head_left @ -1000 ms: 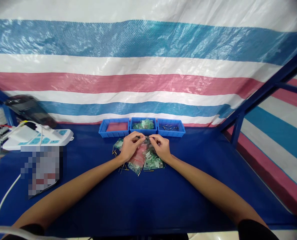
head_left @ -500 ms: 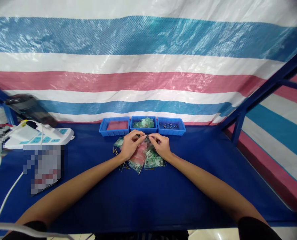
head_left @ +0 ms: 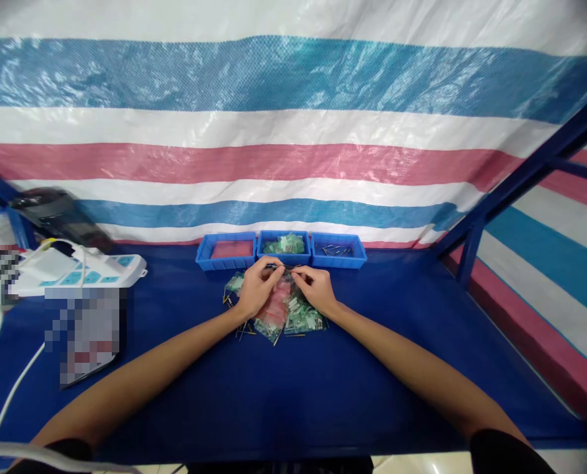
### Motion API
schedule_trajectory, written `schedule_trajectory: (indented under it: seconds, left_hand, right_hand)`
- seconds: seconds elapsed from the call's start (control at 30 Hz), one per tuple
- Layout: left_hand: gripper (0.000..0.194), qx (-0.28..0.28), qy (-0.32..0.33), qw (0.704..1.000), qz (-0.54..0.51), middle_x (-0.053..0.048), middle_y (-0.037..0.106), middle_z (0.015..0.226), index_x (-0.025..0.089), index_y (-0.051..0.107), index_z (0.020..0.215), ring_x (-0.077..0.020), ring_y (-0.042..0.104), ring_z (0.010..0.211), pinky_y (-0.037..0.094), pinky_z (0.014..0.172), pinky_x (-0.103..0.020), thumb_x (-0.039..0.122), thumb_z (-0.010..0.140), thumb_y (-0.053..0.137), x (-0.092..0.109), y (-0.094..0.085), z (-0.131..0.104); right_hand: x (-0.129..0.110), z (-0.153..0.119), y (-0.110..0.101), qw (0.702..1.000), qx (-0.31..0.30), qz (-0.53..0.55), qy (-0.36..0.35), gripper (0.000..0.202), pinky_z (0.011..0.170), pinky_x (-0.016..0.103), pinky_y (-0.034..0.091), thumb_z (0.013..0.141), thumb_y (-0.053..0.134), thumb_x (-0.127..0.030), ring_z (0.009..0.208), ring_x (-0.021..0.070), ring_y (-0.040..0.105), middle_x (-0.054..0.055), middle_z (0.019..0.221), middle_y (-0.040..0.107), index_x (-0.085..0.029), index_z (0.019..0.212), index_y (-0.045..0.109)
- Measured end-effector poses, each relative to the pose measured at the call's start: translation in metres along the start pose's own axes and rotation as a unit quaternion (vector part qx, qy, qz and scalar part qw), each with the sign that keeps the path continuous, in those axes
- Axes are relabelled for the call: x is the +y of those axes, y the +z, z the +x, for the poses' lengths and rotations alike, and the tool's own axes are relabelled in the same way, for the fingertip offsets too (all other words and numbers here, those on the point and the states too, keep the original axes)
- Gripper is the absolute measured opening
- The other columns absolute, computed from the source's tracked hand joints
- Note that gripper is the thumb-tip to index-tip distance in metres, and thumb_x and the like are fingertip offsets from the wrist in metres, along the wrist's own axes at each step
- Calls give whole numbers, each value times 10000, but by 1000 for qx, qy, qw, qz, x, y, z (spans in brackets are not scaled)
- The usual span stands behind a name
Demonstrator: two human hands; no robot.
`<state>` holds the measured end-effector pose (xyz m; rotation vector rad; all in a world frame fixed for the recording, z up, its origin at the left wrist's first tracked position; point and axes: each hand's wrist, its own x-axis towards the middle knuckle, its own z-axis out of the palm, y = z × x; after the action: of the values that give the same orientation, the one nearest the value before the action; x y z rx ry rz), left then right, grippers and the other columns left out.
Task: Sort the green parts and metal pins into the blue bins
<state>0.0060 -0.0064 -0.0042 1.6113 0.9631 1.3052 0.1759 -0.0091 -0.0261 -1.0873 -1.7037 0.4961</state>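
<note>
My left hand (head_left: 259, 288) and my right hand (head_left: 316, 288) are raised over a pile, fingertips close together. A thin dark metal rod (head_left: 288, 266) spans the small gap between them, pinched at either end; its exact kind is too small to make out. Below lie small clear packets with green contents (head_left: 306, 316) and a pink plastic bag (head_left: 276, 305). Loose thin metal pins with brass-coloured parts (head_left: 245, 329) are scattered at the pile's left and front edges. My hands hide part of the pile.
Behind the hands stand three blue bins: one with pink bags (head_left: 201, 257), one with green packets (head_left: 264, 259), one with thin dark pins (head_left: 357, 261). At left are a white power strip (head_left: 95, 273), cables, a dark bottle (head_left: 60, 214) and a blurred-out object (head_left: 93, 336).
My fingertips have shifted slightly around the rod, and the right hand sits a little further left. The view tilts marginally; the pile and bins stay put.
</note>
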Motion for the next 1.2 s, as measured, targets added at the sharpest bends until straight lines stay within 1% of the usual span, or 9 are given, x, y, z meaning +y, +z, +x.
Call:
schedule_trajectory:
  seconds: [0.13, 0.2, 0.3, 0.43, 0.53, 0.6, 0.77, 0.87, 1.2]
  left_hand:
    - [212, -3, -5, 999, -47, -37, 637, 904, 166, 539, 943, -44, 475, 418, 389, 419, -191, 373, 896, 556, 1, 1, 0]
    - [208, -8, -3, 997, -77, -40, 641, 933, 180, 492, 965, -41, 475, 404, 388, 402, -187, 380, 917, 520, 1, 1, 1]
    - [206, -14, -2, 996, -89, -24, 632, 889, 188, 472, 985, -42, 477, 403, 384, 397, -179, 382, 927, 507, 1, 1, 1]
    - [249, -8, 2, 999, -47, -6, 598, 809, 176, 554, 1062, -41, 458, 410, 374, 413, -180, 378, 919, 527, -1, 0, 1]
    - [279, -4, 7, 1000, 1, -1, 576, 730, 161, 643, 1069, -44, 435, 422, 367, 436, -185, 368, 904, 555, -3, -1, 1]
    - [276, -3, 12, 1000, 16, -8, 589, 727, 156, 673, 1048, -47, 425, 428, 366, 441, -189, 360, 887, 581, -4, -1, 1]
    - [256, -6, -2, 1000, -2, 22, 556, 658, 164, 635, 1044, -51, 422, 425, 354, 437, -180, 344, 864, 615, -1, 0, 1]
    - [267, -12, -6, 1000, -12, 42, 529, 594, 166, 597, 1065, -57, 416, 417, 344, 436, -177, 346, 868, 607, 0, 1, 1]
    - [275, -24, -15, 1000, 2, 52, 528, 563, 175, 575, 1045, -67, 409, 418, 341, 439, -178, 364, 851, 620, 0, 0, 0]
  right_hand:
    - [-4, 0, -2, 1000, 0, 11, 10, 256, 536, 222, 368, 874, 548, -332, 483, 101, 449, -29, 523, 523, -145, 833, 717]
    - [-6, 0, -3, 1000, 0, 19, 14, 270, 532, 221, 364, 888, 530, -341, 488, 101, 448, -27, 539, 530, -143, 826, 703]
    - [-8, -1, -5, 1000, -5, 18, 15, 297, 535, 222, 357, 902, 507, -351, 505, 101, 452, -18, 569, 544, -143, 783, 682]
    - [-10, -1, -6, 1000, -5, 14, 9, 325, 536, 224, 347, 910, 496, -354, 503, 97, 441, -21, 558, 522, -140, 726, 658]
    - [-10, -1, -5, 1000, 1, 17, 9, 300, 541, 221, 357, 906, 506, -350, 508, 96, 452, -23, 570, 531, -143, 751, 658]
    - [-10, -1, -5, 1000, 5, 22, 9, 271, 548, 219, 368, 905, 512, -345, 515, 97, 461, -23, 588, 542, -147, 801, 665]
    - [-8, -2, -5, 999, 10, 32, 8, 263, 536, 225, 374, 910, 508, -334, 487, 102, 436, -42, 546, 482, -145, 997, 670]
    - [-7, -3, -5, 999, 2, 32, -1, 283, 532, 228, 375, 910, 508, -335, 482, 105, 426, -45, 540, 465, -149, 1056, 664]
    - [-5, -2, -3, 998, -23, 29, -41, 205, 554, 231, 385, 882, 561, -318, 507, 103, 466, -18, 592, 561, -161, 910, 691]
